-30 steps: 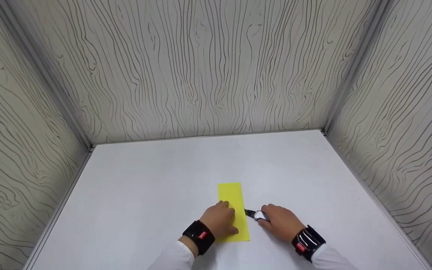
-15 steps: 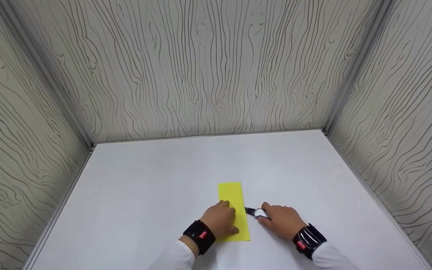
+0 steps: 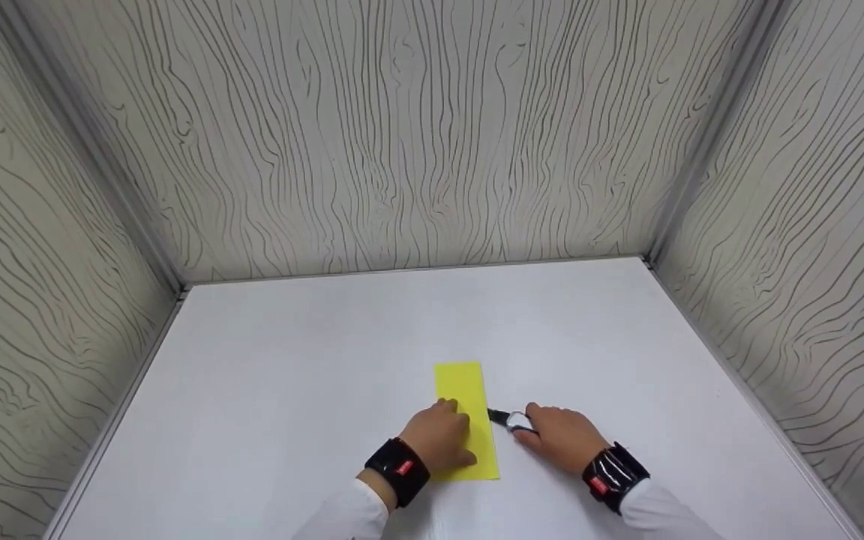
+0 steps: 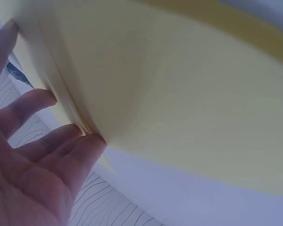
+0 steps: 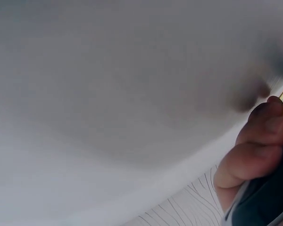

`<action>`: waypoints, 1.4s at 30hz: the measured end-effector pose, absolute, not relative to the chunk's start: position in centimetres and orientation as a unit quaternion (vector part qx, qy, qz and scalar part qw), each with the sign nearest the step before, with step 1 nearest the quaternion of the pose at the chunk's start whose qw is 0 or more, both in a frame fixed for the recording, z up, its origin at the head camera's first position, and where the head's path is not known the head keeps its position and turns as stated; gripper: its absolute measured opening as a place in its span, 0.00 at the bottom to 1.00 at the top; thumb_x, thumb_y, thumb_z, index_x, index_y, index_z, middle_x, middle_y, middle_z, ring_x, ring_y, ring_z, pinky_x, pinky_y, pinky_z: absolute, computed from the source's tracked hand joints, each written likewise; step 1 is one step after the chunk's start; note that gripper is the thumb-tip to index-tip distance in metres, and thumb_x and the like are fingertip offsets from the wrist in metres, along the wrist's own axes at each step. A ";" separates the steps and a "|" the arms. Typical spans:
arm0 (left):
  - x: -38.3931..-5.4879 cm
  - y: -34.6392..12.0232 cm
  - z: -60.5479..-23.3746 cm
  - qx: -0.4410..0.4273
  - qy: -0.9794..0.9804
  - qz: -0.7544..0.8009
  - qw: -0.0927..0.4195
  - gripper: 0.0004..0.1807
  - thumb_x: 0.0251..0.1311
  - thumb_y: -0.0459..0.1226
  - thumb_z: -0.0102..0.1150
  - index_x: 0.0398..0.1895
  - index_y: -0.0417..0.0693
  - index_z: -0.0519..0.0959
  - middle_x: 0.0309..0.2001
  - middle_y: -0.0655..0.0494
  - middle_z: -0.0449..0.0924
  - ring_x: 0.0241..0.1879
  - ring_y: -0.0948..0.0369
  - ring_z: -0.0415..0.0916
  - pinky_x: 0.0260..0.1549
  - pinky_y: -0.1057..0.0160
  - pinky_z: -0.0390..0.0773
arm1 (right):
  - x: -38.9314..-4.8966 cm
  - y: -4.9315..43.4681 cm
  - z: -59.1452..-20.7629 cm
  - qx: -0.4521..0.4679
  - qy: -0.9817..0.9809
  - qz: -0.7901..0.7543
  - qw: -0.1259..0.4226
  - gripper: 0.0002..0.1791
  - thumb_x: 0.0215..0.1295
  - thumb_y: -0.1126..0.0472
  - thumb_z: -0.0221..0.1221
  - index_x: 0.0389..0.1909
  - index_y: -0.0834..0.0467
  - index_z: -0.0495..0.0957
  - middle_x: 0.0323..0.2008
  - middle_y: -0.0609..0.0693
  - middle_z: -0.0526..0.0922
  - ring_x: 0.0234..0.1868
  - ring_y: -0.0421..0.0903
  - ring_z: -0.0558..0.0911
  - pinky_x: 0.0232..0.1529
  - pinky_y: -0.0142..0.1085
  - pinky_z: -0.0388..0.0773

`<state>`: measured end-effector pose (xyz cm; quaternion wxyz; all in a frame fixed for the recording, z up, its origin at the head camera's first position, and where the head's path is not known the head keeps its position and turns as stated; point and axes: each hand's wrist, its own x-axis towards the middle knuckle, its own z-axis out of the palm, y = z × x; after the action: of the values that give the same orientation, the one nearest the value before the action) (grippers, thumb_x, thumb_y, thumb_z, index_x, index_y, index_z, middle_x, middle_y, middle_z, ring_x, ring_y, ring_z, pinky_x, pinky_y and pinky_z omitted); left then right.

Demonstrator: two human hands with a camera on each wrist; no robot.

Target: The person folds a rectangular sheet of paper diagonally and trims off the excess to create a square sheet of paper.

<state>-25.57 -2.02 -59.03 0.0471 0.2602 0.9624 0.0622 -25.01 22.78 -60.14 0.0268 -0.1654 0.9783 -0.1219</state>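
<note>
A narrow yellow paper [image 3: 483,442] lies on the white table, its long side running away from me. My left hand [image 3: 439,436] rests on it, fingertips pressing its surface. Close up in the left wrist view, the paper [image 4: 179,94] looks pale and shows a crease or layered edge near the fingertips [image 4: 92,141]. To its right, my right hand [image 3: 563,439] grips a utility knife [image 3: 520,422] with a dark front end and a silvery body. Its tip meets the paper's right edge. The right wrist view shows fingers curled round the knife's dark handle [image 5: 264,202]; its tip is blurred there.
The white table [image 3: 289,375] extends around the paper on every side. Wood-grain patterned panels [image 3: 402,135] close it in at the back, left and right, with grey metal posts [image 3: 709,142] at the corners. Both wrists wear black bands [image 3: 399,472].
The knife tip has slid slightly away from me along the paper's right edge, the right hand moving with it. My left hand stays in its place on the paper.
</note>
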 end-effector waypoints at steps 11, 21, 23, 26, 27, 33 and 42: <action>-25.7 -2.1 -59.3 0.264 0.962 0.056 0.039 0.21 0.57 0.56 0.78 0.36 0.48 0.88 0.49 0.48 0.87 0.61 0.46 0.86 0.59 0.52 0.87 | -25.2 22.5 -59.9 -0.160 0.979 -0.125 0.019 0.17 0.75 0.46 0.67 0.40 0.55 0.76 0.25 0.47 0.75 0.26 0.45 0.74 0.33 0.48 0.78; -25.7 -2.1 -59.0 0.257 0.963 0.066 0.050 0.22 0.58 0.56 0.79 0.40 0.48 0.89 0.52 0.47 0.87 0.61 0.46 0.85 0.61 0.51 0.86 | -25.6 22.3 -60.1 -0.159 0.978 -0.131 0.007 0.18 0.76 0.46 0.66 0.40 0.57 0.77 0.25 0.50 0.79 0.25 0.51 0.80 0.33 0.52 0.81; -25.7 -2.1 -59.1 0.259 0.962 0.066 0.047 0.22 0.57 0.55 0.79 0.40 0.48 0.89 0.50 0.48 0.87 0.60 0.47 0.86 0.60 0.51 0.86 | -25.6 22.4 -60.1 -0.151 0.980 -0.131 0.010 0.18 0.76 0.46 0.66 0.42 0.58 0.78 0.25 0.50 0.80 0.27 0.51 0.81 0.34 0.52 0.82; -25.8 -2.1 -59.2 0.262 0.962 0.066 0.043 0.21 0.57 0.55 0.79 0.38 0.49 0.88 0.47 0.49 0.86 0.59 0.47 0.86 0.59 0.52 0.87 | -25.7 22.5 -60.3 -0.147 0.980 -0.130 0.011 0.18 0.77 0.46 0.65 0.43 0.59 0.79 0.26 0.50 0.80 0.27 0.51 0.81 0.36 0.52 0.83; -25.8 -2.1 -59.3 0.264 0.962 0.065 0.041 0.21 0.57 0.55 0.78 0.38 0.49 0.88 0.47 0.49 0.86 0.59 0.47 0.86 0.59 0.52 0.87 | -25.7 22.4 -60.3 -0.149 0.980 -0.132 0.010 0.18 0.77 0.46 0.65 0.43 0.58 0.79 0.26 0.50 0.79 0.27 0.50 0.80 0.35 0.52 0.82; -25.9 -2.3 -59.5 0.275 0.958 0.071 0.027 0.20 0.56 0.54 0.79 0.36 0.48 0.87 0.43 0.50 0.84 0.57 0.47 0.86 0.57 0.53 0.87 | -26.0 22.3 -60.4 -0.156 0.980 -0.125 0.001 0.18 0.77 0.46 0.65 0.39 0.57 0.75 0.24 0.49 0.75 0.25 0.48 0.75 0.32 0.51 0.78; -26.0 -2.3 -59.8 0.276 0.958 0.074 0.031 0.21 0.55 0.54 0.80 0.38 0.47 0.87 0.44 0.50 0.84 0.57 0.47 0.86 0.57 0.53 0.87 | -26.3 21.9 -60.1 -0.145 0.980 -0.139 0.005 0.18 0.78 0.46 0.64 0.38 0.56 0.75 0.23 0.49 0.75 0.24 0.48 0.74 0.31 0.49 0.78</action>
<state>-25.96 -2.31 -59.77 0.0308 0.2757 0.9578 0.0744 -26.26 21.93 -60.14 0.0048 -0.1452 0.9796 -0.1388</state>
